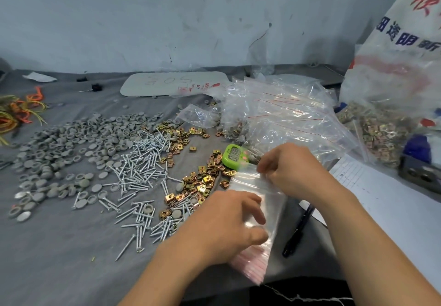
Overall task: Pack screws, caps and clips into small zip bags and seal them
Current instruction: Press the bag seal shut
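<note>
Right in front of the person, just on the near side of the green timer [235, 156], a flat stack of zip bags [274, 208] is lying on the grey bench [59, 246]. The right hand [291, 169] is sitting right beside the timer, its fingers pressed together and pinching the far edge of the top bag. The left hand [229, 224] is resting nearer the person than the timer, thumb and curled fingers gripping the stack near its pink strip end.

Left of the timer the brass clips [202, 181] are lying scattered. Further left the screws [140, 169] are spreading out in a loose heap, and beyond them the grey caps [71, 143]. Behind the timer a heap of clear bags [281, 115] is piling up. A black pen [297, 231] is lying to the timer's near right, beside the stack.
</note>
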Action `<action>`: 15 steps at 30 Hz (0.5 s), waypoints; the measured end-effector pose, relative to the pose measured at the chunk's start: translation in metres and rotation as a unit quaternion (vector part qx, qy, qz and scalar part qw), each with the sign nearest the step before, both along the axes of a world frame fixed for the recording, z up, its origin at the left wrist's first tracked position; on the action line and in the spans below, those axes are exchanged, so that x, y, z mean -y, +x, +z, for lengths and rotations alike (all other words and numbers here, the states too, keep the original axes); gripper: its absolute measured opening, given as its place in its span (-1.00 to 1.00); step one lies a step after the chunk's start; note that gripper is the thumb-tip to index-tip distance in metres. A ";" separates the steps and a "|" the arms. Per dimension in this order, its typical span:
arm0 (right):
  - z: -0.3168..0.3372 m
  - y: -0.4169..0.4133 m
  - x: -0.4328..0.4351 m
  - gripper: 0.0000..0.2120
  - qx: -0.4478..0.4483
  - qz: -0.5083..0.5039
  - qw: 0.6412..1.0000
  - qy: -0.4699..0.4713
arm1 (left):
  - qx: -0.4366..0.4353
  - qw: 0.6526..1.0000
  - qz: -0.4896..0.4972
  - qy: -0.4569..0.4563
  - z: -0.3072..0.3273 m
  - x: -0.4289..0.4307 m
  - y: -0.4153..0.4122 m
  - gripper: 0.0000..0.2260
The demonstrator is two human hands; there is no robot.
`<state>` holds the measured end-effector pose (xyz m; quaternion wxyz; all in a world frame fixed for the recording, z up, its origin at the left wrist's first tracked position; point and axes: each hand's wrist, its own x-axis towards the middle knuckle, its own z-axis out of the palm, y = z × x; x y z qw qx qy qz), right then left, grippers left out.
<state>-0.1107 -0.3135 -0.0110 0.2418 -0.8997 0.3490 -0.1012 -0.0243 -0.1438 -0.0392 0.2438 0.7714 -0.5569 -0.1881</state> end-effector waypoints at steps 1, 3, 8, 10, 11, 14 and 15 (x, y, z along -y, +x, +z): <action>0.001 0.000 -0.001 -0.65 -0.012 -0.001 1.000 -0.007 | -0.008 1.000 -0.002 0.012 0.003 -0.003 0.004 -0.66; 0.001 0.000 -0.002 -0.68 -0.029 -0.010 0.999 -0.017 | -0.001 0.998 -0.029 0.057 0.008 -0.008 0.011 -0.57; 0.002 0.006 -0.007 -0.73 -0.050 -0.025 0.998 -0.040 | 0.006 0.995 -0.051 0.091 0.014 -0.007 0.015 -0.60; 0.002 0.008 -0.010 -0.75 -0.053 -0.023 0.998 -0.040 | -0.002 0.996 -0.046 0.074 0.012 -0.006 0.013 -0.74; 0.001 0.008 -0.011 -0.75 -0.055 -0.021 0.997 -0.040 | -0.004 0.997 -0.046 0.065 0.011 -0.006 0.012 -0.81; -0.001 0.011 -0.013 -0.74 -0.054 -0.018 0.998 -0.037 | -0.004 0.998 -0.038 0.046 0.007 -0.002 0.011 -0.94; -0.002 0.012 -0.013 -0.74 -0.043 -0.024 0.998 -0.035 | -0.014 0.999 -0.028 0.038 0.006 -0.001 0.011 -0.95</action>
